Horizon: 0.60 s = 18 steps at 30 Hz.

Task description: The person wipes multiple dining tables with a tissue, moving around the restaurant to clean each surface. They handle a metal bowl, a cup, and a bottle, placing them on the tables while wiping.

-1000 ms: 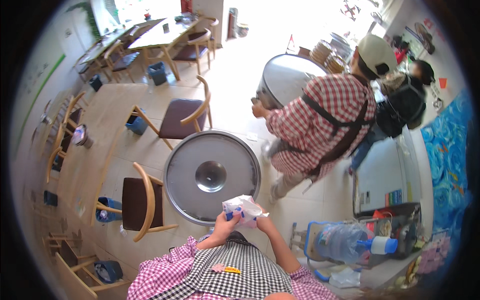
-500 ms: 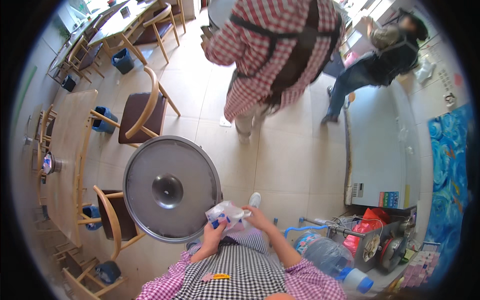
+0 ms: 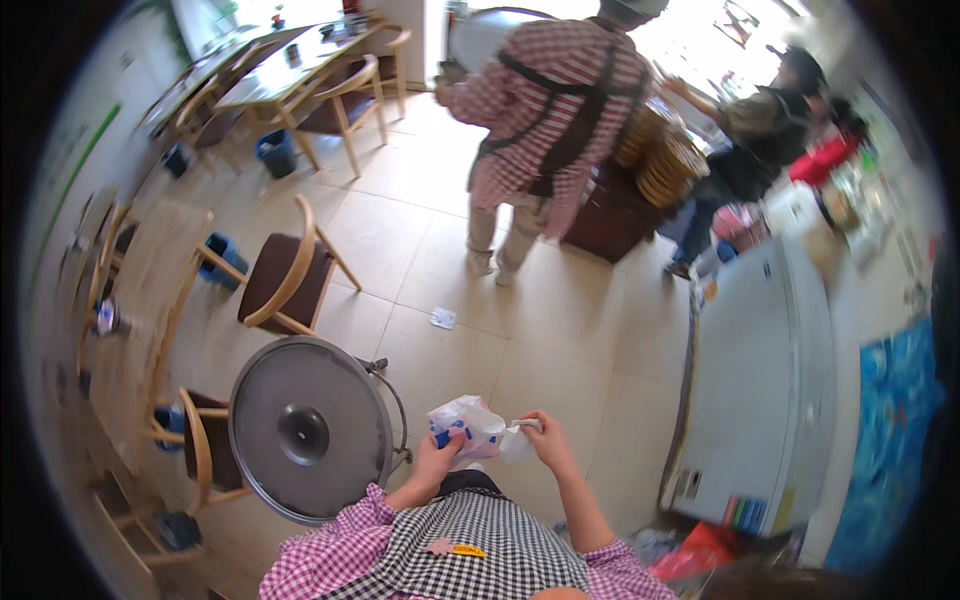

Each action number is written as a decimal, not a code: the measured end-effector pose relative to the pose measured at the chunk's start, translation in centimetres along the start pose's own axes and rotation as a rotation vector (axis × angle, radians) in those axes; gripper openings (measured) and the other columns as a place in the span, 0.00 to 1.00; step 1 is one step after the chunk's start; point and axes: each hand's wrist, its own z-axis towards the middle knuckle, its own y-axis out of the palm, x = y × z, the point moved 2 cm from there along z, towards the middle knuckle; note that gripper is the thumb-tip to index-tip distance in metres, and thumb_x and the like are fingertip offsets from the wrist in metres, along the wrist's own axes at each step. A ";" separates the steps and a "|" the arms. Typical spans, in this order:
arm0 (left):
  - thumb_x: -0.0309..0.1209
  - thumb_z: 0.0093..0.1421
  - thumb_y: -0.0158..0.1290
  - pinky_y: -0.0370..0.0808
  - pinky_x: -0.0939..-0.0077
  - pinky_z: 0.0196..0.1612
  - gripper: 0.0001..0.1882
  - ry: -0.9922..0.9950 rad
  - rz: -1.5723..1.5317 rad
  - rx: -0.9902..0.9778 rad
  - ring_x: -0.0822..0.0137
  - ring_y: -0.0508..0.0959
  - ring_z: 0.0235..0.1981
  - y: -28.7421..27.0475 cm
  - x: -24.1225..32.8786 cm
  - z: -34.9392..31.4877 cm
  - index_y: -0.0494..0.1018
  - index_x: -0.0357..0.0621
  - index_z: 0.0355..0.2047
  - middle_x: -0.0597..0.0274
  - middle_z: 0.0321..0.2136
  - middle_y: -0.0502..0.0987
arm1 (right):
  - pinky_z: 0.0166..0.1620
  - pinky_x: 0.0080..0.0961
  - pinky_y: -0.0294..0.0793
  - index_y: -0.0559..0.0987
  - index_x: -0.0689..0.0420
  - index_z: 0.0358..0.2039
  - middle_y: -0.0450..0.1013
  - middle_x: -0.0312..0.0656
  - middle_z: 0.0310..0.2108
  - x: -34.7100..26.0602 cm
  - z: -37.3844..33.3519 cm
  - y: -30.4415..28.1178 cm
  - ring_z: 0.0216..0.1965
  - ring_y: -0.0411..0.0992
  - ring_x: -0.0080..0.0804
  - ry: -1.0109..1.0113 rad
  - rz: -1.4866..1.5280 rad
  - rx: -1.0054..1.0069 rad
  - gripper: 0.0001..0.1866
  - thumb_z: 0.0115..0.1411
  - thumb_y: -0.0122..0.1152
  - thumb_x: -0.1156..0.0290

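My left hand (image 3: 434, 463) is closed round a soft tissue pack (image 3: 463, 412), white plastic with blue and pink print, held in front of my waist. Between the fingers of my right hand (image 3: 546, 438) is the edge of a thin white tissue (image 3: 514, 446). This tissue stretches from the pack's right side toward that hand. To the left of my left hand stands a large round metal lid (image 3: 345, 415) with a dished centre, close to my left forearm.
Wooden chairs (image 3: 290, 265) and a long table (image 3: 150, 330) line the left side. A long white chest freezer (image 3: 750, 390) stands on the right. Ahead, a person in a checked shirt (image 3: 545, 110) stands near stacked round baskets (image 3: 665, 165); another person (image 3: 770, 115) is beyond.
My right hand has moved right, away from the pack, with the tissue stretched between. My view has tilted up. The person in the checked shirt is farther ahead.
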 end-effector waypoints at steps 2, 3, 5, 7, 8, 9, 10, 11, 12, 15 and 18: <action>0.32 0.59 0.55 0.71 0.79 0.36 0.12 0.144 -0.035 0.056 0.75 0.75 0.32 0.2 1.2 2.3 0.74 0.34 0.37 0.64 0.31 0.78 | 0.37 0.30 0.72 0.76 0.58 0.38 0.76 0.46 0.31 -2.6 4.1 1.2 0.34 0.75 0.38 -0.126 -0.070 -0.095 0.08 0.56 0.56 0.74; 0.31 0.59 0.55 0.71 0.79 0.35 0.12 0.218 -0.038 0.079 0.75 0.75 0.31 0.1 2.2 3.6 0.74 0.34 0.38 0.64 0.31 0.78 | 0.38 0.30 0.72 0.75 0.58 0.38 0.76 0.47 0.31 -3.7 6.1 1.9 0.34 0.75 0.39 -0.158 -0.097 -0.165 0.09 0.57 0.56 0.74; 0.30 0.60 0.54 0.72 0.79 0.36 0.11 0.254 0.031 0.091 0.75 0.75 0.32 -0.2 4.4 6.4 0.74 0.34 0.38 0.65 0.31 0.78 | 0.39 0.30 0.72 0.74 0.59 0.40 0.76 0.49 0.32 -5.9 10.5 3.4 0.36 0.75 0.41 -0.245 -0.136 -0.269 0.09 0.58 0.54 0.73; 0.30 0.60 0.53 0.72 0.79 0.36 0.11 0.278 0.037 0.099 0.76 0.75 0.32 -0.3 7.4 10.4 0.74 0.35 0.39 0.65 0.31 0.78 | 0.40 0.30 0.72 0.74 0.58 0.41 0.76 0.49 0.34 -8.4 15.4 5.1 0.38 0.75 0.40 -0.265 -0.087 -0.336 0.10 0.59 0.53 0.73; 0.29 0.60 0.53 0.72 0.79 0.36 0.11 0.281 0.008 0.109 0.76 0.75 0.32 -0.3 8.7 12.4 0.74 0.35 0.39 0.66 0.30 0.78 | 0.41 0.30 0.71 0.74 0.58 0.42 0.76 0.50 0.35 -9.3 17.5 5.9 0.40 0.75 0.39 -0.243 -0.092 -0.355 0.10 0.59 0.53 0.73; 0.29 0.60 0.53 0.72 0.79 0.36 0.11 0.303 -0.030 0.115 0.76 0.75 0.32 -0.1 10.3 14.6 0.74 0.36 0.40 0.66 0.30 0.78 | 0.40 0.29 0.71 0.74 0.58 0.42 0.76 0.48 0.34 -10.7 19.2 6.0 0.38 0.75 0.37 -0.292 -0.083 -0.336 0.10 0.59 0.53 0.73; 0.28 0.60 0.53 0.72 0.79 0.36 0.10 0.305 -0.068 0.167 0.77 0.75 0.32 0.2 12.5 17.2 0.73 0.36 0.40 0.67 0.30 0.78 | 0.39 0.28 0.71 0.74 0.58 0.42 0.76 0.46 0.34 -12.8 21.5 5.9 0.37 0.74 0.34 -0.316 -0.108 -0.300 0.10 0.59 0.52 0.73; 0.28 0.60 0.53 0.72 0.79 0.36 0.09 0.318 -0.098 0.172 0.77 0.75 0.32 0.2 14.8 20.0 0.73 0.36 0.39 0.67 0.30 0.78 | 0.38 0.27 0.71 0.74 0.58 0.42 0.76 0.45 0.33 -14.8 23.9 6.2 0.36 0.74 0.31 -0.336 -0.134 -0.269 0.10 0.59 0.52 0.73; 0.28 0.60 0.53 0.72 0.79 0.35 0.09 0.387 -0.115 0.141 0.76 0.75 0.32 -0.2 17.3 22.3 0.73 0.35 0.39 0.67 0.30 0.78 | 0.37 0.25 0.70 0.73 0.58 0.42 0.75 0.42 0.33 -17.0 25.8 6.3 0.35 0.73 0.28 -0.305 -0.043 -0.292 0.11 0.59 0.52 0.73; 0.30 0.60 0.52 0.72 0.81 0.34 0.10 0.427 -0.126 0.123 0.77 0.74 0.30 -1.6 24.6 28.5 0.73 0.35 0.38 0.68 0.29 0.77 | 0.35 0.19 0.69 0.73 0.59 0.44 0.73 0.36 0.30 -23.9 32.4 6.7 0.32 0.70 0.20 -0.269 0.139 -0.347 0.12 0.60 0.52 0.73; 0.31 0.60 0.53 0.72 0.82 0.33 0.11 0.437 -0.106 0.114 0.78 0.75 0.30 -3.6 31.8 32.5 0.74 0.35 0.38 0.67 0.29 0.77 | 0.34 0.16 0.68 0.72 0.60 0.49 0.73 0.33 0.31 -30.2 38.1 7.7 0.31 0.68 0.17 -0.332 0.112 -0.363 0.16 0.60 0.54 0.71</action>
